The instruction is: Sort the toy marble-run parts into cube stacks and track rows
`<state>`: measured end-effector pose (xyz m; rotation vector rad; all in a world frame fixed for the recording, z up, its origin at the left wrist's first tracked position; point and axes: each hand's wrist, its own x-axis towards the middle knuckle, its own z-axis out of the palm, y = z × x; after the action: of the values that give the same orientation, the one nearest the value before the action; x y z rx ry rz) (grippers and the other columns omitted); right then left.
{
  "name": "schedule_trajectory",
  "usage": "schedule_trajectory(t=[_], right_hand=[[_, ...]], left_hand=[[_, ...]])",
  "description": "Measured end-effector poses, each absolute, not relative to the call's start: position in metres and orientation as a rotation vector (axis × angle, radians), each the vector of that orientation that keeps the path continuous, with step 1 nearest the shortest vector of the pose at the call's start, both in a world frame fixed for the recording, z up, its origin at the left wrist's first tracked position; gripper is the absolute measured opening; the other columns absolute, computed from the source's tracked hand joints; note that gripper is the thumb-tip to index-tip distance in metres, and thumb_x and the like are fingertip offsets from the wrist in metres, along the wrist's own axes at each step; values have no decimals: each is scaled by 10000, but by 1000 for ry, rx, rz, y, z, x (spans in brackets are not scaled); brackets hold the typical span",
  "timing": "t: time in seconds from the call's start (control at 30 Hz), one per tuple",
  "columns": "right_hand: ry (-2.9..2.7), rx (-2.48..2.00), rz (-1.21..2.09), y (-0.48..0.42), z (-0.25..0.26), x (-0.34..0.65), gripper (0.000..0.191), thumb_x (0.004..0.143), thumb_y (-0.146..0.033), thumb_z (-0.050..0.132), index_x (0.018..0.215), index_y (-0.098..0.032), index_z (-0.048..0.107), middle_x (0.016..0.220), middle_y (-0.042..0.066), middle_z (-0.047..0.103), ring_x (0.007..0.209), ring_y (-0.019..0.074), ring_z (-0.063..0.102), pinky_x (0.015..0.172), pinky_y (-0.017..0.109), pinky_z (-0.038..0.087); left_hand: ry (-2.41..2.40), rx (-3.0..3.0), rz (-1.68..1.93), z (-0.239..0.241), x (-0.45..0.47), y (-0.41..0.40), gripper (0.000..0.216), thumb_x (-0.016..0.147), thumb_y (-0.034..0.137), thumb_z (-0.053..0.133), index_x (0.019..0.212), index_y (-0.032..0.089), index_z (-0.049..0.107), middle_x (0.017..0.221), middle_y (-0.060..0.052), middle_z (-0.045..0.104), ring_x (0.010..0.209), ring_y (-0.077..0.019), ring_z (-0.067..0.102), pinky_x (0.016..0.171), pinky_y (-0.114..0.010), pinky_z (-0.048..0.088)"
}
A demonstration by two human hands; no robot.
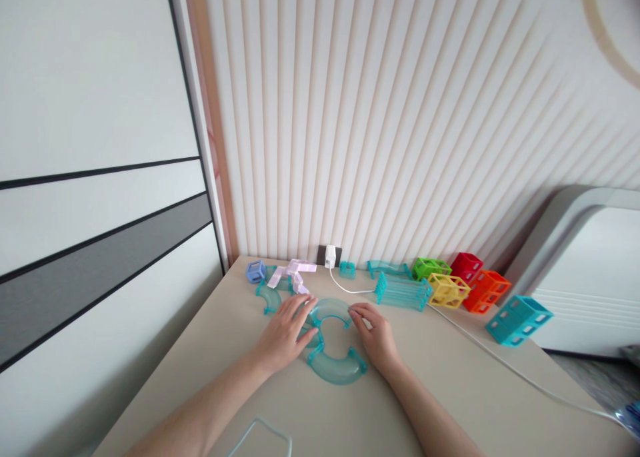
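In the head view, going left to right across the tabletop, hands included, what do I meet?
Light blue block → left hand → upper curved teal piece → right hand → yellow block → orange block → teal block.

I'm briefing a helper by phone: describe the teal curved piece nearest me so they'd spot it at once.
Below the ribbed wall, on the beige table, look between the left hand and the right hand. The near curved piece is translucent teal and bows toward the wearer, whereas the similar far curved piece bows toward the wall.
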<state>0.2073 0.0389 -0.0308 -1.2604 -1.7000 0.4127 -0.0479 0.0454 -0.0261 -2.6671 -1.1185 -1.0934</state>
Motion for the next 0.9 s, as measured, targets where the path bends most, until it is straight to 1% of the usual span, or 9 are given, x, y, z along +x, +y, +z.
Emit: schedule_trajectory(t=[0.17, 0.23, 0.3, 0.37, 0.47, 0.57, 0.67, 0.73, 0.9], right_hand=[[-1666, -1211, 368, 31, -26, 201, 336, 946, -469, 550, 879, -208, 752, 961, 112, 724, 907, 244, 686, 802, 339, 572], [-1631, -1203, 381, 26, -24, 198, 320, 947, -452, 549, 909, -203, 745, 1021, 132, 702, 952, 252, 672, 652, 286, 584], [-1595, -1207, 412, 22, -23, 196, 317, 950, -447, 537, 948, -198, 733, 1079, 148, 676, 1001, 263, 652, 476, 225, 533], [-1595, -1208, 437, 19, -22, 194, 316, 959, -437, 518, 1013, -199, 718, 1111, 151, 662, 1030, 265, 639, 412, 200, 495], [-1663, -1201, 447, 14, -22, 193, 348, 977, -413, 487, 1201, -210, 661, 1149, 142, 653, 982, 242, 648, 461, 211, 525], [-1757, -1166, 381, 11, -21, 195, 431, 968, -390, 508, 1363, -223, 553, 1145, 128, 655, 930, 226, 654, 701, 299, 590], [-1841, -1116, 304, 11, -20, 198, 563, 917, -383, 602, 1443, -241, 461, 1148, 114, 653, 946, 232, 648, 892, 383, 548], [-1857, -1106, 281, 12, -21, 198, 584, 902, -375, 629, 1445, -249, 454, 1142, 108, 653, 947, 230, 647, 891, 380, 543], [-1826, -1178, 239, 16, -25, 197, 467, 912, -375, 620, 1355, -241, 559, 1029, 94, 685, 912, 229, 659, 857, 360, 550]], left_hand=[[-1103, -2651, -1176, -25, -48, 46, 490, 941, 302, 581, 1403, 210, 447, 1246, -125, 633, 1194, -280, 596, 1013, -461, 522], [-1099, -2642, -1203, -23, -48, 45, 476, 947, 306, 574, 1400, 223, 454, 1222, -116, 646, 1167, -273, 613, 1000, -452, 531], [-1107, -2632, -1221, -21, -49, 43, 482, 956, 299, 556, 1417, 225, 435, 1228, -117, 642, 1164, -270, 616, 999, -443, 530], [-1122, -2624, -1232, -20, -49, 43, 504, 966, 288, 534, 1445, 217, 396, 1253, -127, 626, 1182, -268, 605, 1010, -437, 521], [-1148, -2604, -1249, -22, -49, 42, 541, 973, 286, 517, 1479, 206, 342, 1279, -140, 608, 1199, -271, 592, 1021, -438, 509], [-1175, -2578, -1272, -24, -50, 43, 565, 975, 296, 514, 1496, 209, 314, 1281, -145, 605, 1194, -276, 594, 1017, -444, 508], [-1188, -2569, -1300, -25, -50, 43, 572, 977, 299, 511, 1502, 214, 300, 1286, -145, 601, 1201, -277, 588, 1017, -445, 507], [-1174, -2575, -1316, -25, -50, 42, 566, 978, 296, 512, 1497, 210, 304, 1291, -148, 597, 1209, -274, 583, 1021, -444, 506], [-1137, -2608, -1325, -25, -51, 42, 473, 985, 284, 498, 1444, 221, 402, 1271, -132, 603, 1210, -259, 583, 1025, -424, 507]])
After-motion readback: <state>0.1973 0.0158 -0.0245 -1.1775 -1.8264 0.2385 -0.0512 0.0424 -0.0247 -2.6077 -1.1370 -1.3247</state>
